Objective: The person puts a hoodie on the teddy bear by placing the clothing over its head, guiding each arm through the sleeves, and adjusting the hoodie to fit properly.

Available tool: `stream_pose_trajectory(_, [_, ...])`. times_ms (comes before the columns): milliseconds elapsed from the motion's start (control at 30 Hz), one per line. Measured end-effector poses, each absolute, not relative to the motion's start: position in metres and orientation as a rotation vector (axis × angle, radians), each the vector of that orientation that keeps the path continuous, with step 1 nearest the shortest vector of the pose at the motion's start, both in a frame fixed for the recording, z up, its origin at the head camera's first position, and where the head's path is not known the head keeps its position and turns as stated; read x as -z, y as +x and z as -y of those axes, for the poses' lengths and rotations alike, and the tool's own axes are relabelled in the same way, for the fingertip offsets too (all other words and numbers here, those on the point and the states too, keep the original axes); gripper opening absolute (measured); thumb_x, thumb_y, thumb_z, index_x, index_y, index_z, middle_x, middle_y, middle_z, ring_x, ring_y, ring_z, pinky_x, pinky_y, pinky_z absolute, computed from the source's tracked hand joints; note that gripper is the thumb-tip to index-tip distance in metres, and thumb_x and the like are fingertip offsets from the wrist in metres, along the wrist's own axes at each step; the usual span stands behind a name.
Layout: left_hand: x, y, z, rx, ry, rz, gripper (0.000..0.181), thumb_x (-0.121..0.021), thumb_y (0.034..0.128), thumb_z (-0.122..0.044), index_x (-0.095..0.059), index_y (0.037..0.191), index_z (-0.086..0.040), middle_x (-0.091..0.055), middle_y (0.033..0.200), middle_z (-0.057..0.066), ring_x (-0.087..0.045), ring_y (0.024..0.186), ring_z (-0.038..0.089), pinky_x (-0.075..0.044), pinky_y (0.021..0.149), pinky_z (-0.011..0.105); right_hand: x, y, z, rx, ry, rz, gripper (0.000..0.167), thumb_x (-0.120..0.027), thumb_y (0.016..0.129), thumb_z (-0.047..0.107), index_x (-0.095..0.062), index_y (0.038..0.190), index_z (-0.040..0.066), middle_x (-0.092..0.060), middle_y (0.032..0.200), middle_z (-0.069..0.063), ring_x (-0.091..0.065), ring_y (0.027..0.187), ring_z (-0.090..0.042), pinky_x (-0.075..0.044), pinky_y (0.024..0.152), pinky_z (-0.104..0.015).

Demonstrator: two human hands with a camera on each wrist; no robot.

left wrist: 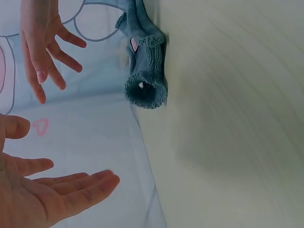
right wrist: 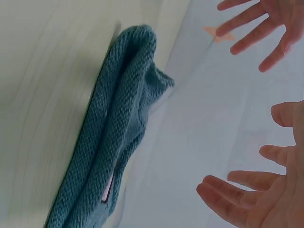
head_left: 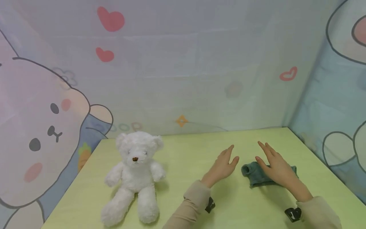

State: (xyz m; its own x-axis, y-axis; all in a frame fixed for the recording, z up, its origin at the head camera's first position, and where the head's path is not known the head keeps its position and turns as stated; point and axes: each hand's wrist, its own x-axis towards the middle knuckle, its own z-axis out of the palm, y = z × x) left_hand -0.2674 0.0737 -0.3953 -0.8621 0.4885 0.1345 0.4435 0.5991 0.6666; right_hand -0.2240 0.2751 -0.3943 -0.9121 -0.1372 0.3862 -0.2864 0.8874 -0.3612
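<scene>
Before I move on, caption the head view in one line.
Left hand and right hand held open above a table, the right nearer a sweater, a bear to the left.

The bear (head_left: 138,179) is white with a brown nose (head_left: 135,159), the sweater (head_left: 257,178) a knit-textured teal with a pink, dark-edged patch (right wrist: 108,190), the sleeves (head_left: 188,205) plain beige. The table (head_left: 191,154) is pale yellow-green, faintly streaked like wood grain. The pale lilac-grey backdrop (head_left: 171,57) carries red hearts (head_left: 112,20), an orange star (head_left: 178,121) and a grey-outlined, pink-cheeked cartoon animal (head_left: 40,121).
</scene>
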Motion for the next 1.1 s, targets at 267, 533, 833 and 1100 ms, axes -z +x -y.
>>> stream_pose_trajectory(267, [0.399,-0.268,-0.087,-1.266,0.809,-2.654,0.045,-0.044,0.0932,-0.024,-0.036,0.133,-0.006,-0.060,0.107,0.012,-0.060,0.082,0.016,-0.046,0.064,0.019,0.389,-0.221,-0.301,-0.602,0.286,2.752,0.060,-0.049,0.091,0.021,-0.023,0.135,-0.011,-0.058,0.102,-0.034,-0.061,0.077,-0.039,-0.049,0.058,-0.043])
stream_pose_trajectory(533, [0.408,-0.267,-0.101,-1.334,0.622,-2.514,0.030,-0.049,0.0896,-0.021,-0.055,0.115,-0.006,-0.060,0.106,0.011,-0.059,0.087,0.019,-0.048,0.065,0.024,0.389,-0.219,-0.331,-0.653,0.148,2.958,0.047,-0.046,0.092,0.021,-0.041,0.116,-0.018,-0.061,0.084,-0.026,-0.059,0.065,-0.027,-0.046,0.054,-0.037])
stream_pose_trajectory(833, [0.417,-0.262,-0.113,-1.731,0.326,-1.933,0.030,-0.048,0.0905,-0.016,-0.050,0.115,0.000,-0.049,0.119,0.015,-0.045,0.112,0.041,-0.044,0.089,0.048,0.397,-0.217,-0.365,-0.701,0.063,3.057,0.045,-0.041,0.093,0.023,-0.044,0.113,-0.016,-0.052,0.102,-0.038,-0.056,0.081,-0.041,-0.045,0.065,-0.046])
stream_pose_trajectory(1100, [0.424,-0.264,-0.120,-1.854,0.202,-1.826,0.035,-0.046,0.0910,-0.015,-0.046,0.122,0.000,-0.045,0.126,0.018,-0.037,0.118,0.046,-0.038,0.092,0.055,0.408,-0.218,-0.381,-0.974,-0.084,3.130,0.067,-0.035,0.094,0.038,-0.018,0.132,-0.014,-0.039,0.115,-0.041,-0.052,0.069,-0.037,-0.048,0.056,-0.035])
